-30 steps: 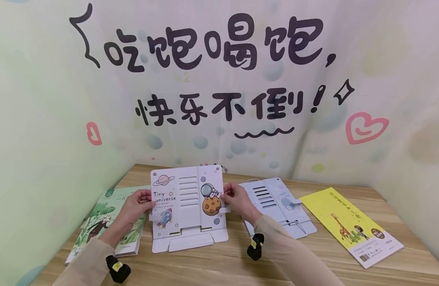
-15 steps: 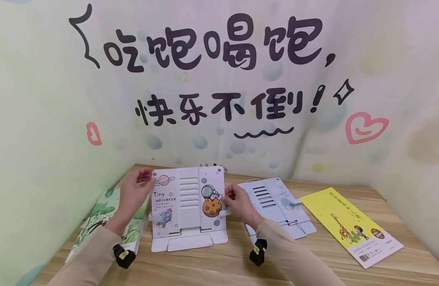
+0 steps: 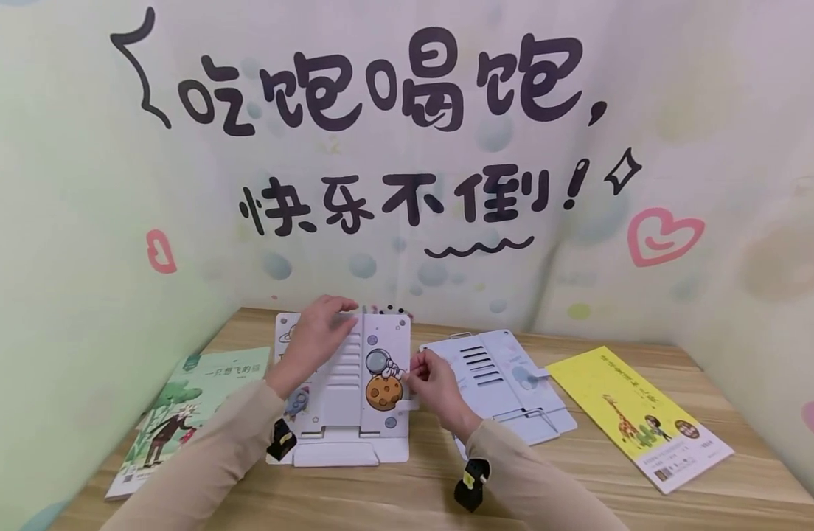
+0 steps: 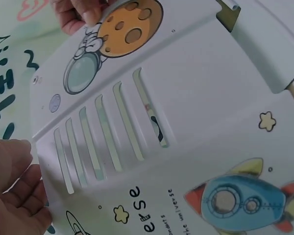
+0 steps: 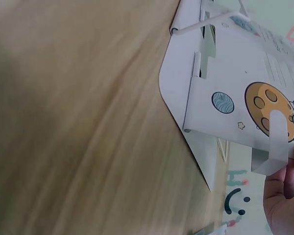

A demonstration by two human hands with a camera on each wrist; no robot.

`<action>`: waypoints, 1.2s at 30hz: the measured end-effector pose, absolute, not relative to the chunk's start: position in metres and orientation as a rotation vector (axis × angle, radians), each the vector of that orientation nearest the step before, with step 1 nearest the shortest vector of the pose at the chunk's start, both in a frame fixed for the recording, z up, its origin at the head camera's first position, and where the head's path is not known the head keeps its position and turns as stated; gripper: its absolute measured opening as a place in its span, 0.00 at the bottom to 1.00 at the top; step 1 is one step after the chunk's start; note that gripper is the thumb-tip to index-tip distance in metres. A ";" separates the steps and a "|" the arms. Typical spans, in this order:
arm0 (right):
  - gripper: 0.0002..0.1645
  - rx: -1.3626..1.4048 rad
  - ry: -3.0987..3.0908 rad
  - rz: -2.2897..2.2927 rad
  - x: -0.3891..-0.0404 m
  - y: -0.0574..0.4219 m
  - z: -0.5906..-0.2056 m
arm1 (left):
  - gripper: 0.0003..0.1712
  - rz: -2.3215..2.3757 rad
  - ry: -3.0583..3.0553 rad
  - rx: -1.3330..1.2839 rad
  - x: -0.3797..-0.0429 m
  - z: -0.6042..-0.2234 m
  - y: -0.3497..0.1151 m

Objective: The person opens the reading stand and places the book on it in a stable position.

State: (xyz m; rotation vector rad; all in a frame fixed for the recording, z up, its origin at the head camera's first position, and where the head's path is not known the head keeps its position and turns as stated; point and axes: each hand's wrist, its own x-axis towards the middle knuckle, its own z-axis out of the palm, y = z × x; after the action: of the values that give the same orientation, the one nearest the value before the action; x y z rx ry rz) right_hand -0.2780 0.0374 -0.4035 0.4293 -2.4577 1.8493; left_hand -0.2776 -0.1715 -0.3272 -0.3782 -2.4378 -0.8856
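Space-print stand point(image 3: 343, 402) is propped up on table point(image 3: 380, 501), left of blue stand point(image 3: 467, 402); setting-up looks mostly done. Left: letting go; right hand point(image 3: 436, 385) pinches right edge. Left hand point(image 3: 316, 335) at far edge, fingers loosely extended, contact unclear.

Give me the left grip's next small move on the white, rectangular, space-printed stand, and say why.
Probably curl the left grip lightly over the top edge of the stand: it looks relaxed at that edge, with no pinch visible, while the right grip pinches the stand's right side, so a second hold might steady the leaning stand.
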 end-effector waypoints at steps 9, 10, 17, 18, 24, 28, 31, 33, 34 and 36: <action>0.09 0.427 -2.402 1.876 -0.261 0.034 -0.408 | 0.08 -0.813 -2.464 -0.464 -0.288 -0.331 -0.158; 0.09 0.432 -2.394 1.870 -0.259 0.034 -0.408 | 0.08 -0.824 -2.452 -0.488 -0.289 -0.331 -0.157; 0.09 0.457 -2.364 1.874 -0.240 0.033 -0.396 | 0.04 -0.877 -2.390 -0.601 -0.290 -0.335 -0.158; 0.08 0.461 -2.368 1.882 -0.238 0.034 -0.394 | 0.04 -0.880 -2.387 -0.610 -0.291 -0.336 -0.159; 0.08 0.541 -2.343 2.004 -0.245 0.041 -0.408 | 0.03 -0.915 -2.361 -0.665 -0.293 -0.341 -0.162; 0.11 0.498 -2.264 2.093 -0.255 0.049 -0.409 | 0.02 -0.970 -2.322 -0.723 -0.291 -0.343 -0.164; 0.11 0.453 -2.263 2.054 -0.263 0.054 -0.406 | 0.03 -1.028 -2.302 -0.778 -0.289 -0.344 -0.166; 0.10 0.428 -2.314 1.982 -0.268 0.055 -0.404 | 0.03 -1.060 -2.300 -0.812 -0.287 -0.345 -0.167; 0.09 0.421 -2.342 1.949 -0.271 0.056 -0.403 | 0.03 -1.076 -2.306 -0.824 -0.286 -0.345 -0.167; 0.09 0.412 -2.396 1.886 -0.275 0.056 -0.402 | 0.03 -1.095 -2.319 -0.847 -0.283 -0.345 -0.168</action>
State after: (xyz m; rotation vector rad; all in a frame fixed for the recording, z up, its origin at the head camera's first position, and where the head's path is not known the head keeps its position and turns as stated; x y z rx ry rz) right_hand -0.2748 0.0557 -0.4017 0.4122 -2.3962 1.8858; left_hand -0.2834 -0.1682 -0.3447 -0.8474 -2.3188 -1.0952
